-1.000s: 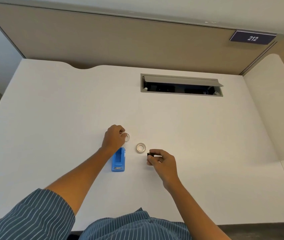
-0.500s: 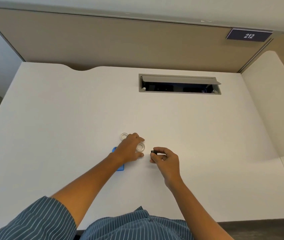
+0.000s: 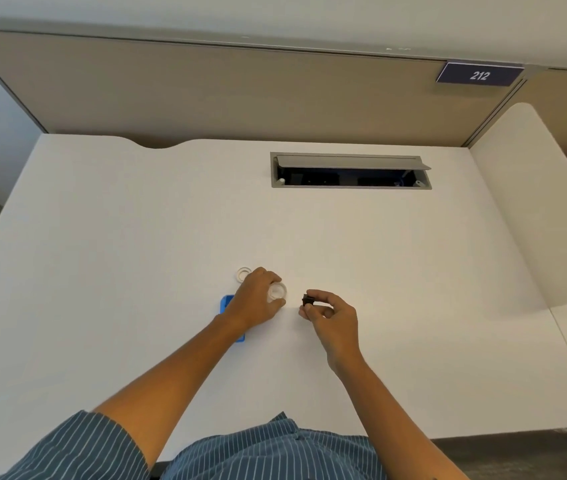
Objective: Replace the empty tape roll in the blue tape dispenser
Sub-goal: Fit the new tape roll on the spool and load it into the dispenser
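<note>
Blue tape dispenser (image 3: 228, 304) on the counter (image 3: 136, 220), half hidden under left hand (image 3: 256, 301). Left hand gripping fresh tape roll (image 3: 277, 292) just right of dispenser; right hand (image 3: 332, 315) pinching black spindle (image 3: 307, 301). Empty core (image 3: 243, 274) out, just beyond dispenser; mounting and reseating remaining.

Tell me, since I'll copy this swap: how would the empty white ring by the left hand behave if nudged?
The empty ring looks thin and hollow, so probably very light and easily skidded across the smooth desk. Lying flat, it likely won't roll unless tipped on edge.
</note>
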Demonstrator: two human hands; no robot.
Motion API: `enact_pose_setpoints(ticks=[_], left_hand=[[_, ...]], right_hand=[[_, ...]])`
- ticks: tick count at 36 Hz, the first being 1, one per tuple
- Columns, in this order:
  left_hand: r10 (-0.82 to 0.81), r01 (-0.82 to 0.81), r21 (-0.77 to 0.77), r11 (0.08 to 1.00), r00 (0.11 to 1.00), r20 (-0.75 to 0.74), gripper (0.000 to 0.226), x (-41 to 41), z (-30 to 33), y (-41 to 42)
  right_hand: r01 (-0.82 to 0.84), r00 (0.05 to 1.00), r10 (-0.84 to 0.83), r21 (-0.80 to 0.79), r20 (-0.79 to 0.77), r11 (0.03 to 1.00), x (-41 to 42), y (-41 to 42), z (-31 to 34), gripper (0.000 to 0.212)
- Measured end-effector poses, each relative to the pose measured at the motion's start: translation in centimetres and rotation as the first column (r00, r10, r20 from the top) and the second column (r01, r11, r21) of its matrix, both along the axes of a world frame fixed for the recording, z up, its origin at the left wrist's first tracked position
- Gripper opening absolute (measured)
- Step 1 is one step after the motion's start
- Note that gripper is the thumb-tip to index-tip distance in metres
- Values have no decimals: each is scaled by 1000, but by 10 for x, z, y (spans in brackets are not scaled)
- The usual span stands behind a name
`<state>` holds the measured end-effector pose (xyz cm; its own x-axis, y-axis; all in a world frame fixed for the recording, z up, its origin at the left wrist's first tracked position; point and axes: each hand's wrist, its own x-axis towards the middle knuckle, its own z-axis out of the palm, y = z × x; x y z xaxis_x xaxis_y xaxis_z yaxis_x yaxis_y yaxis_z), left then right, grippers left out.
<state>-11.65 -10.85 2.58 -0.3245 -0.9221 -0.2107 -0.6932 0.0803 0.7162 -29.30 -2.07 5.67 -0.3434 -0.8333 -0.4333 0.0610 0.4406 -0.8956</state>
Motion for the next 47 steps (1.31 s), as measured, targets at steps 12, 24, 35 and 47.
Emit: enact_pose_setpoints(ticks=[12,24,35,47], left_hand=[[436,-212,453,866,765,-475,30,15,41,22],[566,-138,589,797,511,-647,30,34,71,58],[573,-109,593,798,442,-690,41,41,88,74],[531,-128,536,834,448,-719,43,44,101,86]], right_hand=[[3,995,8,-106,100,994,3,-6,23,20],[-176,976,199,-218,84,960,18,-5,58,17],[-253,963,269,-261,27,932,26,4,73,14],[-333,939,343,-312,-23,890,28,8,81,15]])
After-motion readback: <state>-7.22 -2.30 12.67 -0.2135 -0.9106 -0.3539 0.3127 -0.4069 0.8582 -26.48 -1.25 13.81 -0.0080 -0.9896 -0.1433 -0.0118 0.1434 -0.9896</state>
